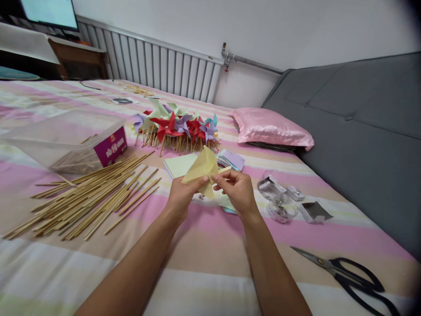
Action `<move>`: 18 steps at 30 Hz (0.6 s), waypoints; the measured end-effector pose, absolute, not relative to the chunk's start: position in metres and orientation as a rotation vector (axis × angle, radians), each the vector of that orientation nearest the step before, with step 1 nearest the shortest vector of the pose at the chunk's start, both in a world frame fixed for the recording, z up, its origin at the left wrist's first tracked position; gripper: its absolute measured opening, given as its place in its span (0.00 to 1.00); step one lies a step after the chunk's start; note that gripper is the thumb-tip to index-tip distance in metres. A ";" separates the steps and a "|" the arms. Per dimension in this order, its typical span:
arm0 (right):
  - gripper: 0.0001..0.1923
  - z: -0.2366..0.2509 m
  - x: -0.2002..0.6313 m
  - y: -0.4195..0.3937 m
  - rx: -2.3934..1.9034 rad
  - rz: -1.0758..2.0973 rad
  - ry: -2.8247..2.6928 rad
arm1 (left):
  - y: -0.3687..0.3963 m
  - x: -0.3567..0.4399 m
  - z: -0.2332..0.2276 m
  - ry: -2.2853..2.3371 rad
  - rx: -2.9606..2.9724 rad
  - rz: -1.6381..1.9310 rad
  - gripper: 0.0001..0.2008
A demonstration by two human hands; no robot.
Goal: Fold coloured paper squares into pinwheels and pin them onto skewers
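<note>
Between my two hands, above the bed, is a yellow paper pinwheel (201, 166) with some of its corners bent inward. My left hand (181, 193) pinches its lower left side, thumb on top. The fingers of my right hand (237, 189) are closed on the paper near its middle; whether a pin is between them I cannot tell. Behind the pinwheel lie a pale green paper stack (179, 164) and a fanned pile of coloured paper (232, 159). A few small metal pieces (201, 197) rest on the sheet just under the paper.
Bamboo sticks (88, 197) spread at left beside a clear plastic bin (66, 127). Finished pinwheels (179, 125) stand bunched farther back. At right are a round clear container (281, 210), small opened boxes (314, 212) and black-handled scissors (348, 276). A pink pillow (272, 127) lies by the grey headboard (355, 118).
</note>
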State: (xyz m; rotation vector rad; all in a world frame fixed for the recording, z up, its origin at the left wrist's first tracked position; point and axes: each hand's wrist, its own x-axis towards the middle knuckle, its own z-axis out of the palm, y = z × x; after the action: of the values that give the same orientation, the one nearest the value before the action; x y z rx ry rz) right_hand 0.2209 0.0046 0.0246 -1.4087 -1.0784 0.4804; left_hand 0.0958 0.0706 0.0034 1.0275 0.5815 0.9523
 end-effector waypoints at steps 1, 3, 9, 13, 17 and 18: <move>0.15 0.024 0.221 0.005 -1.412 0.476 -1.070 | 0.071 0.096 0.003 0.579 1.030 0.953 0.14; 0.14 0.024 0.221 0.005 -1.421 0.469 -1.050 | 0.071 0.096 0.003 0.584 1.035 0.950 0.14; 0.14 0.024 0.220 0.007 -1.440 0.430 -1.052 | 0.070 0.096 0.006 0.613 1.038 0.964 0.16; 0.14 0.023 0.219 0.006 -1.450 0.413 -1.065 | 0.069 0.097 0.008 0.644 1.028 0.966 0.16; 0.14 0.022 0.219 0.006 -1.456 0.401 -1.077 | 0.070 0.098 0.007 0.652 1.031 0.970 0.16; 0.14 0.022 0.219 0.006 -1.453 0.400 -1.080 | 0.070 0.098 0.006 0.653 1.029 0.971 0.16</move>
State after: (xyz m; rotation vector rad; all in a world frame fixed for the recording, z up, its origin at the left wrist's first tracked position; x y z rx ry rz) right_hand 0.2188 0.0062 0.0220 -1.4528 -1.0798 0.4003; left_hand 0.0977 0.0698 0.0060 1.0292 0.6533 0.9712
